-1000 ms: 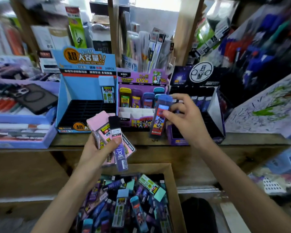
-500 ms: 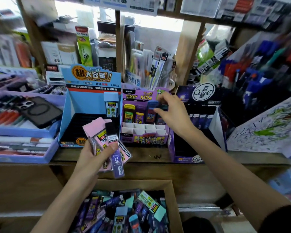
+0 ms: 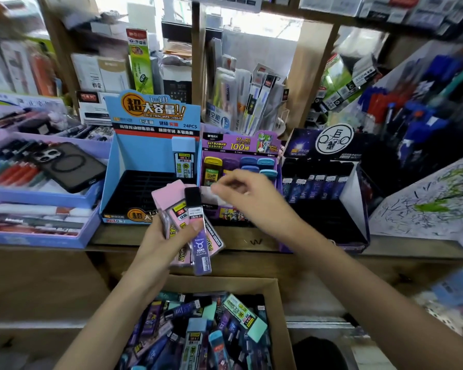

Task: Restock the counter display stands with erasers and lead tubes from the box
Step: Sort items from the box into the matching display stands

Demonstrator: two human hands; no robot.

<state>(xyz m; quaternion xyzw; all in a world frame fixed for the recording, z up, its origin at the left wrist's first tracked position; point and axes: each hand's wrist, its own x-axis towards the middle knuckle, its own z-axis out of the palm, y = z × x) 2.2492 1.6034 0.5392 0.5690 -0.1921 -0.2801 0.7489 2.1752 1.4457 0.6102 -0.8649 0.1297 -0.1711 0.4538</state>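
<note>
Brown box (image 3: 225, 284), full of bright tubes (image 3: 198, 337), sits below the wooden desk (image 3: 241, 235); above it the left hand (image 3: 155, 244), grip tight on pink and purple lead tubes (image 3: 202, 252); the right hand (image 3: 254, 201), grip loose and empty, hangs by the purple stand (image 3: 241, 145).

Stationery shop: printed cardboard display stands (image 3: 150, 153) line a wooden counter (image 3: 187, 237), flanked by trays (image 3: 38, 198) of pens and a scribble-covered pad (image 3: 425, 206), with packaged pens (image 3: 254, 102) crowding the shelves (image 3: 313, 76) behind.
</note>
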